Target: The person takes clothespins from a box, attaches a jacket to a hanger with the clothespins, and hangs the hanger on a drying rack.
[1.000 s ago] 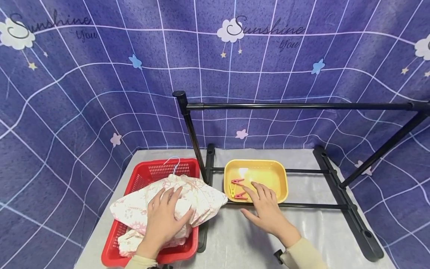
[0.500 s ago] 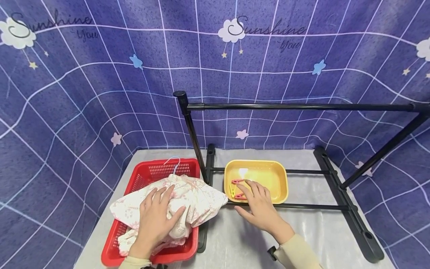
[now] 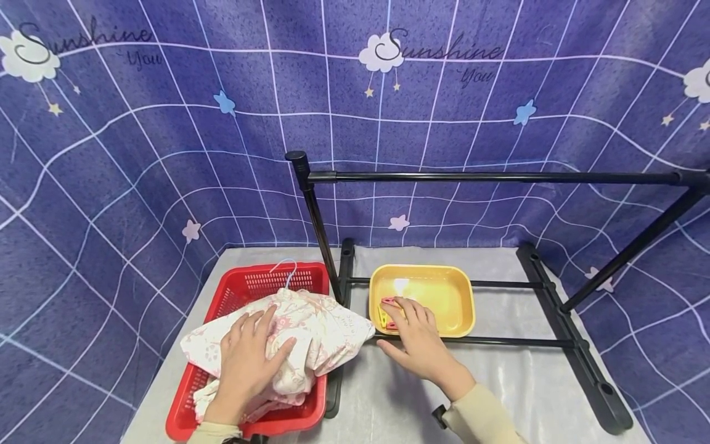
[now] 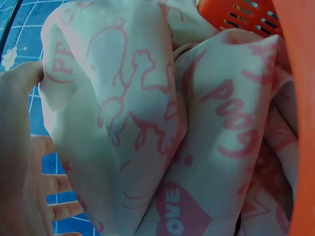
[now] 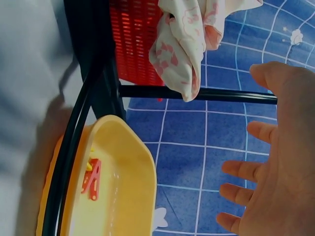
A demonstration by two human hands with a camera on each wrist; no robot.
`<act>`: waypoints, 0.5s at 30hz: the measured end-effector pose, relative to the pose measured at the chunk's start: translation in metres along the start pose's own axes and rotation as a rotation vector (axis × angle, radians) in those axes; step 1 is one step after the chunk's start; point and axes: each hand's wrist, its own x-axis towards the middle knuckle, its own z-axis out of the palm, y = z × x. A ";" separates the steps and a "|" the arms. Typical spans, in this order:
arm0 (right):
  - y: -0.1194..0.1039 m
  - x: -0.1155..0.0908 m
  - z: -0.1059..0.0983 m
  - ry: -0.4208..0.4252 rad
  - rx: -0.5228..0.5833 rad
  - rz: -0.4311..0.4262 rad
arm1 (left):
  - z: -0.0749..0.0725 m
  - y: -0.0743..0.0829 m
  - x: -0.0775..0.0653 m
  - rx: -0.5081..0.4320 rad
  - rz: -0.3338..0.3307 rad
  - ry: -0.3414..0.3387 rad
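My left hand is over a white cloth garment with pink print, fingers spread and relaxed; whether it touches the fabric I cannot tell. The garment lies bunched on the red basket, and a pale blue hanger hook sticks up from it. In the right wrist view a garment corner hangs past the basket. My right hand hovers by the front left of the yellow tub, its fingers apart and holding nothing. Red clothespins and a yellow one lie in the tub, partly hidden by that hand.
A black rack stands on the grey surface, its top bar running across above the tub. Its left post rises beside the basket. Low bars pass by the tub. A blue grid-patterned curtain hangs behind.
Both hands have drifted a little to the left. The right hand now covers more of the clothespins. The garment, basket and tub look the same.
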 end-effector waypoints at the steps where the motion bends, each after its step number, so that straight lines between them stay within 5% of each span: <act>1: -0.001 0.001 0.000 -0.001 0.000 0.002 | 0.000 -0.001 0.000 0.001 -0.002 -0.003; 15: -0.009 0.009 0.008 -0.001 0.016 -0.020 | -0.003 -0.011 0.000 0.004 -0.016 0.008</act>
